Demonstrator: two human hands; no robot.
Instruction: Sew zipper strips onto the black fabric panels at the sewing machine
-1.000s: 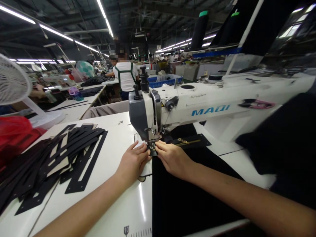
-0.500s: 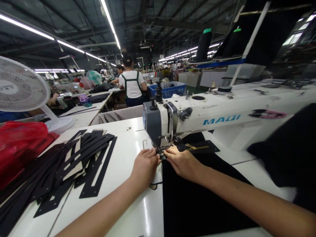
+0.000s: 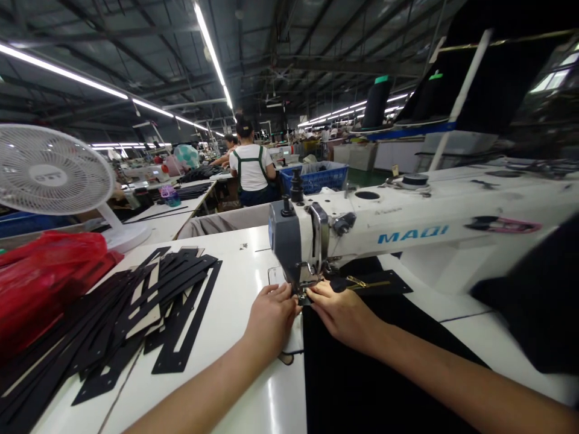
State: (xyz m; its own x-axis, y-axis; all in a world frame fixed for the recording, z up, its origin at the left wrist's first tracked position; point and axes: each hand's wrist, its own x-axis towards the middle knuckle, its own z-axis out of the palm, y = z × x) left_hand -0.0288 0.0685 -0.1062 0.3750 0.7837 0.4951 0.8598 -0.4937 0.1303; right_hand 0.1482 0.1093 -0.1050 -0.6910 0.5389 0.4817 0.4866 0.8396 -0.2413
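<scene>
A white sewing machine (image 3: 407,223) with blue lettering stands on the white table, its needle area between my two hands. My left hand (image 3: 272,319) lies just left of the presser foot, fingers close together and fingertips at the work edge. On the right, my right hand (image 3: 339,310) presses with bunched fingers on black fabric (image 3: 353,386) beside the foot. The fabric spreads beneath my right forearm toward the front edge. A black strip with a gold zipper (image 3: 375,283) lies behind my right hand. What my left fingertips touch is too small to make out.
A pile of black frame-shaped pieces (image 3: 185,319) lies left, beside a red plastic bag (image 3: 49,283) and a white fan (image 3: 54,172). Black thread cones (image 3: 376,105) stand at the back right. A person (image 3: 251,166) and a blue basket (image 3: 312,178) are beyond the table.
The camera view has shifted, so the scene sits slightly lower and further right. Both hands remain beside the presser foot, with little visible change in their hold.
</scene>
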